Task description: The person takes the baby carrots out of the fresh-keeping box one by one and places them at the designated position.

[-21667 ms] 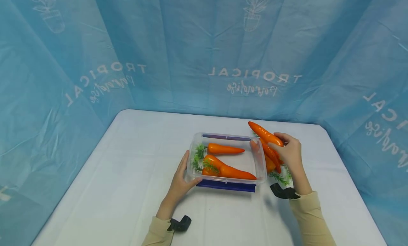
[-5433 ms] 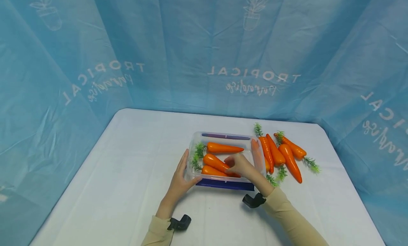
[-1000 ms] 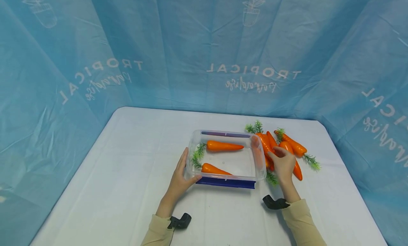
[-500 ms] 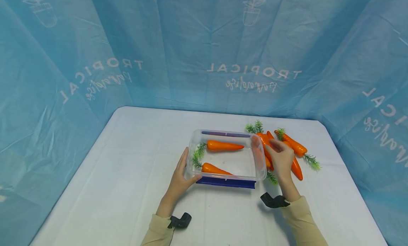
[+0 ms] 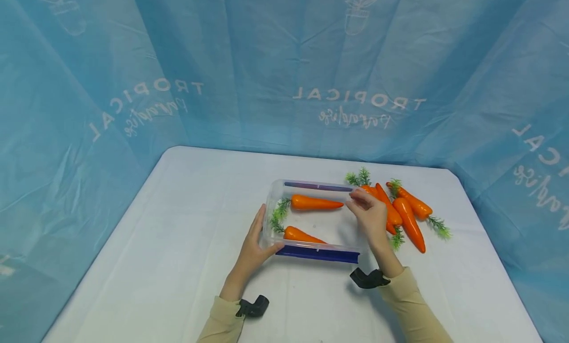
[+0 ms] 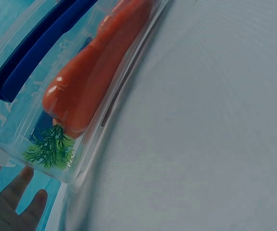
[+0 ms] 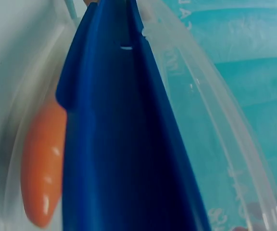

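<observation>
A clear plastic container [image 5: 317, 245] with blue side latches [image 5: 317, 254] sits mid-table. Inside lie two orange carrots with green tops, one carrot [image 5: 315, 203] at the back and another carrot [image 5: 302, 235] at the front. My left hand [image 5: 251, 254] holds the front left corner, thumb at the front rim and fingers along the left side. Over the right end of the container is my right hand [image 5: 371, 214], its fingers loosely bent with nothing visible between them. The left wrist view shows a carrot [image 6: 85, 86] through the container wall.
Right of the container lies a pile of several carrots [image 5: 409, 224], partly hidden behind my right hand. A blue curtain [image 5: 266, 111] rises behind the white table [image 5: 178, 244].
A middle carrot seen in the container 5.4 s ago has left it, and carrots now lie spread on the right. Over the last second my right hand moved left from the pile to the container.
</observation>
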The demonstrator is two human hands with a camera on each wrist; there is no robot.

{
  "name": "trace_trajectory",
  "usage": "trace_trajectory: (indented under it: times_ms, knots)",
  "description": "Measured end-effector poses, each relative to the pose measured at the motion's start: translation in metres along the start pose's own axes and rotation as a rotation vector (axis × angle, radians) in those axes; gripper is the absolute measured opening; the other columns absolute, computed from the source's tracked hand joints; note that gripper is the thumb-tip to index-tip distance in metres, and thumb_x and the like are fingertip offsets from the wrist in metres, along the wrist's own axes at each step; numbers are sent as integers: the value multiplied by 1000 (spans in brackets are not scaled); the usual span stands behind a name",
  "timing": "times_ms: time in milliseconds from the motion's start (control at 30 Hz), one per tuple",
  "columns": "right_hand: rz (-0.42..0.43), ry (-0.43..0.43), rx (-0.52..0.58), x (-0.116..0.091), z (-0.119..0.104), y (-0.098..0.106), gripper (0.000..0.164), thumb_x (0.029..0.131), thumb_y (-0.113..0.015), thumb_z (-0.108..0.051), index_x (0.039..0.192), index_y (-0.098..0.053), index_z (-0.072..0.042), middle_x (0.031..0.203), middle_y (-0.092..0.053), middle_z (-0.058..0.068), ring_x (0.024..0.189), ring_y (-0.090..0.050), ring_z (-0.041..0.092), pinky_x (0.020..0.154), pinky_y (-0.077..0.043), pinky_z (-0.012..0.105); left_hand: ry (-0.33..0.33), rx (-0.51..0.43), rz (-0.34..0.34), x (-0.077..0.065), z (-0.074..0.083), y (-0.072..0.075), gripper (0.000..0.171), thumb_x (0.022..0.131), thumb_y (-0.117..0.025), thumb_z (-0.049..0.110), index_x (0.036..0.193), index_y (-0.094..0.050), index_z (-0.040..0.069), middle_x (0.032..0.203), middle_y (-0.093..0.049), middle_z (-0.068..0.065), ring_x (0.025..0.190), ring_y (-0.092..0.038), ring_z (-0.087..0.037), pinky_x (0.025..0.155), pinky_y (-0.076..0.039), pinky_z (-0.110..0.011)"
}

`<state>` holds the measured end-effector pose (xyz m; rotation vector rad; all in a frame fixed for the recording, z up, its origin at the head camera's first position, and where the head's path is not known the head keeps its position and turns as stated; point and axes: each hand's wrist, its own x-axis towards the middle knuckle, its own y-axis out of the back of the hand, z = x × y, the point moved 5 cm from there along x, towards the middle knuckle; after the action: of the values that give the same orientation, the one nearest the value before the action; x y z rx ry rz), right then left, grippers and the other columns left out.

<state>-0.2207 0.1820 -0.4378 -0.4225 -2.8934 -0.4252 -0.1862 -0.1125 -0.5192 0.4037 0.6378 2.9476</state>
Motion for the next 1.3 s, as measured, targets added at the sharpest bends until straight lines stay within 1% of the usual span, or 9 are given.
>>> trace_trajectory:
  times_ms: [67,167,267,367,500,633,800,1067,1300]
  knots:
    - [-8,-1,-1,0,2,-4,25,83,-71,-4,106,-69,7,113,-67,22,104,-64,32,87,-53,15,-4,-6,-4,0,1,-1,102,77,-78,28,154,-11,28,162,-15,-1,148,-18,-30,116,-23,-56]
    - [-33,16,-4,-1,3,-11,25,84,-70,-5,105,-69,7,110,-67,23,105,-64,34,92,-53,25,7,-7,-4,0,1,-1,102,77,-78,27,154,-11,30,162,-15,0,148,-18,-29,116,-22,-56]
    - [-70,44,-4,-2,2,-19,24,84,-70,-5,105,-69,7,108,-67,24,105,-64,36,93,-54,34,20,-9,-10,0,1,-2,101,78,-77,27,154,-10,33,162,-14,1,148,-17,-28,117,-21,-56]
    - [-122,61,-6,-3,1,-27,24,84,-71,-5,105,-69,5,107,-68,22,103,-65,35,93,-53,39,32,-12,-14,0,1,-2,101,78,-77,27,153,-10,34,162,-13,2,149,-17,-27,117,-20,-56]
    - [-195,64,-35,-4,-1,-40,25,83,-72,-6,107,-70,3,108,-70,20,101,-66,31,92,-54,39,33,-9,-14,1,1,-2,101,78,-77,28,153,-10,33,162,-13,2,149,-16,-27,117,-20,-56]
    - [-262,82,-56,-6,-6,-53,27,82,-72,-4,107,-69,4,107,-70,21,101,-66,32,91,-55,40,28,-9,-7,0,1,-2,101,78,-77,27,154,-11,31,162,-14,1,149,-17,-27,117,-20,-56]
    - [-331,123,-54,-9,-8,-69,28,80,-74,-3,105,-69,7,104,-71,22,98,-67,34,89,-55,43,22,-19,-6,-1,0,-3,101,78,-77,25,154,-11,31,162,-14,0,149,-17,-28,117,-21,-57]
    - [-444,169,-97,-17,-5,-80,30,79,-75,-4,106,-69,6,105,-70,22,99,-67,37,90,-54,48,20,-12,-11,0,-1,-5,101,78,-77,22,154,-10,31,162,-14,0,148,-17,-29,116,-21,-58]
    - [-584,189,-169,-21,-6,-91,33,81,-73,-6,112,-67,5,108,-70,19,100,-66,33,90,-55,44,22,-13,-5,1,0,-2,101,78,-77,20,154,-10,31,162,-15,0,148,-18,-29,117,-21,-56]
